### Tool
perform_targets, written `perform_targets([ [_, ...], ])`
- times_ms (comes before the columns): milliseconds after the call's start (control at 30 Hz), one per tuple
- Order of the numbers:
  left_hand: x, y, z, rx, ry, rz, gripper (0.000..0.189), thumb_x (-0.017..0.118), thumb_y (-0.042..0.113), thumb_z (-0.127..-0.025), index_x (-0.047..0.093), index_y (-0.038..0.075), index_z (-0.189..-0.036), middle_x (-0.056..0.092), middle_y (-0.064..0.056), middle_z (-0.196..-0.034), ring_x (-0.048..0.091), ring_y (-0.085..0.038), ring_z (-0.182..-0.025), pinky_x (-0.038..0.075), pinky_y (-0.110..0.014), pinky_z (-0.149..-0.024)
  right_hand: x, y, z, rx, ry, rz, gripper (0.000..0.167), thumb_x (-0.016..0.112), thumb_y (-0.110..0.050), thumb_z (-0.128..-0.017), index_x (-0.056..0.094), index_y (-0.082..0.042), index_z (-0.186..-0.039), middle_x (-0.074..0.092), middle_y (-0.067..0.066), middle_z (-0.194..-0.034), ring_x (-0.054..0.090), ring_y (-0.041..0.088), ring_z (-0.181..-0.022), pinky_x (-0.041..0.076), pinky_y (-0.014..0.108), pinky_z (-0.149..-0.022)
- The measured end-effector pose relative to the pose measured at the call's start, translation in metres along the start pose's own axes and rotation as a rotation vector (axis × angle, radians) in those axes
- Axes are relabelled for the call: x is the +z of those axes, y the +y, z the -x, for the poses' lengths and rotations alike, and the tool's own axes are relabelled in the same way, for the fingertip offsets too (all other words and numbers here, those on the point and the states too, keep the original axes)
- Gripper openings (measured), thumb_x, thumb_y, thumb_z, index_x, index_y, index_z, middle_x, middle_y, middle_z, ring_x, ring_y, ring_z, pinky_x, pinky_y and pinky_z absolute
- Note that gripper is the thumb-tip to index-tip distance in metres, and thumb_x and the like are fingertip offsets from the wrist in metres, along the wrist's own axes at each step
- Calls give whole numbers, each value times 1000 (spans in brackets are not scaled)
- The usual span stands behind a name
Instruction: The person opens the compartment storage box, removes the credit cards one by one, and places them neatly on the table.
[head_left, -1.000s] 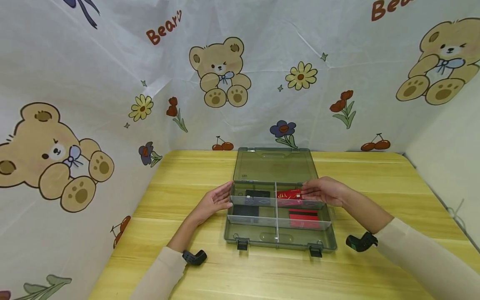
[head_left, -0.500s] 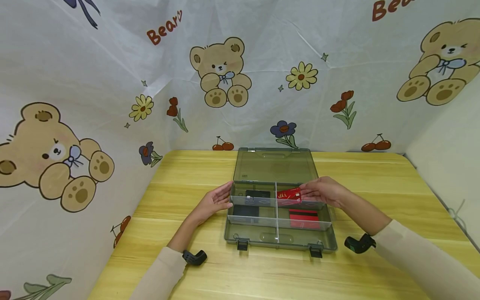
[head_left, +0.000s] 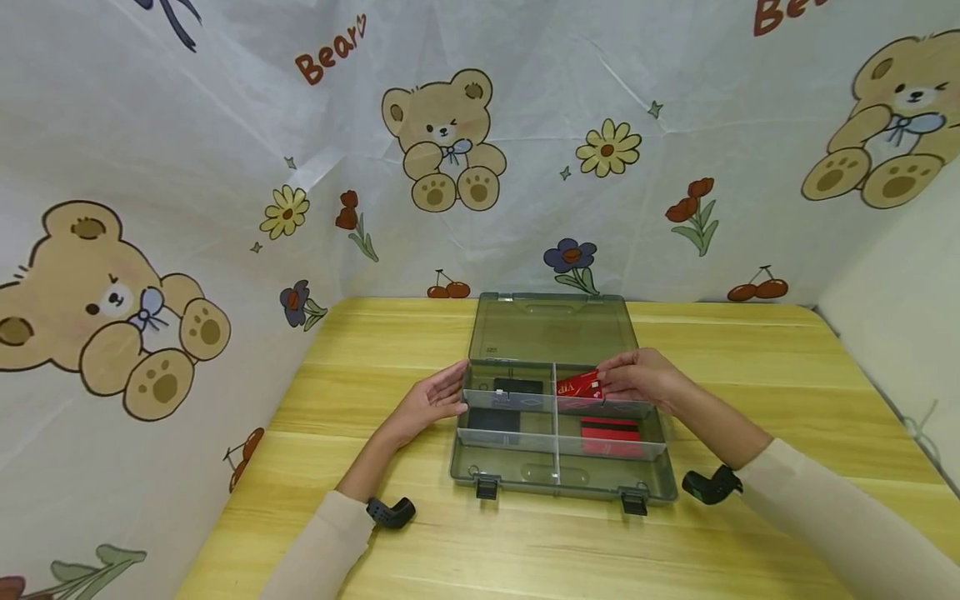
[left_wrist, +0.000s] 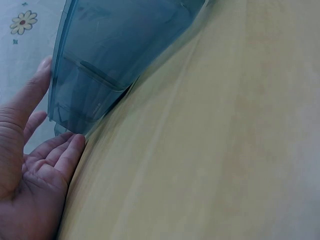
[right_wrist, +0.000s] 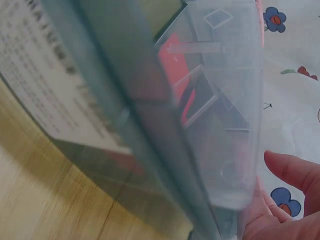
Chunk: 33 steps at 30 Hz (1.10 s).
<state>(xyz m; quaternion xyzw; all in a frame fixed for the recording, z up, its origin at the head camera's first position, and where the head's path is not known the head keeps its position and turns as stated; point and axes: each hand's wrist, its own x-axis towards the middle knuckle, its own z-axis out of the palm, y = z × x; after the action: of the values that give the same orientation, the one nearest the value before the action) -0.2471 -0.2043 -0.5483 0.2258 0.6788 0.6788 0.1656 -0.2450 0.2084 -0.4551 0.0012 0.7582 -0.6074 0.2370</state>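
A transparent dark-green divided box (head_left: 566,482) lies on the table with its lid (head_left: 553,327) folded back. My right hand (head_left: 641,379) reaches into the back right compartment and pinches a red VIP card (head_left: 577,386) by its right end; the card tilts, its right side higher. In the right wrist view, my right hand (right_wrist: 290,200) shows behind the box's side, and the clear divider covers its fingertips. My left hand (head_left: 423,408) rests against the box's left side, fingers extended. The left wrist view shows fingertips (left_wrist: 75,145) at its lower edge and the thumb by its rim.
Black cards (head_left: 517,387) lie in the back left compartment, a dark flat piece (head_left: 492,419) in the middle left, and another red card (head_left: 609,437) in the middle right. Clear dividers (head_left: 611,447) part the rows. Two latches (head_left: 486,487) face front. A bear-print cloth (head_left: 525,125) hangs behind.
My right hand has shifted slightly left with the red VIP card, whose right end has risen so it tilts more. My left hand stays in place; the head view has shifted a little.
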Motion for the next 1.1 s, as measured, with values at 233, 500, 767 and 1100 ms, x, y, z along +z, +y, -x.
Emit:
perform_targets([
  [233, 0, -1, -3, 18, -10, -2, 77, 73, 8, -95, 33, 15, -160, 31, -7, -165, 30, -26, -150, 36, -30, -117, 7, -5, 1, -22, 61, 65, 41, 65, -3, -97, 55, 18, -131, 73, 19, -104, 74, 16, -81, 64, 34, -76],
  [500, 0, -1, -3, 25, -11, -2, 75, 71, 5, -95, 34, 16, -160, 31, -7, -164, 31, -25, -150, 37, -29, -116, 7, -7, 3, -40, 58, 77, 41, 65, -1, -96, 55, 18, -131, 72, 25, -108, 74, 18, -81, 65, 35, -74],
  [767, 1, -1, -2, 17, -11, 3, 75, 70, 5, -96, 32, 15, -160, 30, -7, -165, 30, -26, -150, 36, -31, -117, 1, -4, 4, -42, 77, 52, 41, 62, -3, -99, 53, 16, -135, 70, 23, -112, 74, 20, -83, 64, 36, -78],
  [1100, 0, 0, 0, 3, -8, -3, 77, 73, 9, -95, 32, 14, -160, 31, -6, -164, 31, -24, -150, 36, -30, -117, -10, 3, 14, -92, 77, 7, 43, 61, -6, -101, 51, 16, -136, 74, 12, -100, 72, 17, -80, 64, 34, -77],
])
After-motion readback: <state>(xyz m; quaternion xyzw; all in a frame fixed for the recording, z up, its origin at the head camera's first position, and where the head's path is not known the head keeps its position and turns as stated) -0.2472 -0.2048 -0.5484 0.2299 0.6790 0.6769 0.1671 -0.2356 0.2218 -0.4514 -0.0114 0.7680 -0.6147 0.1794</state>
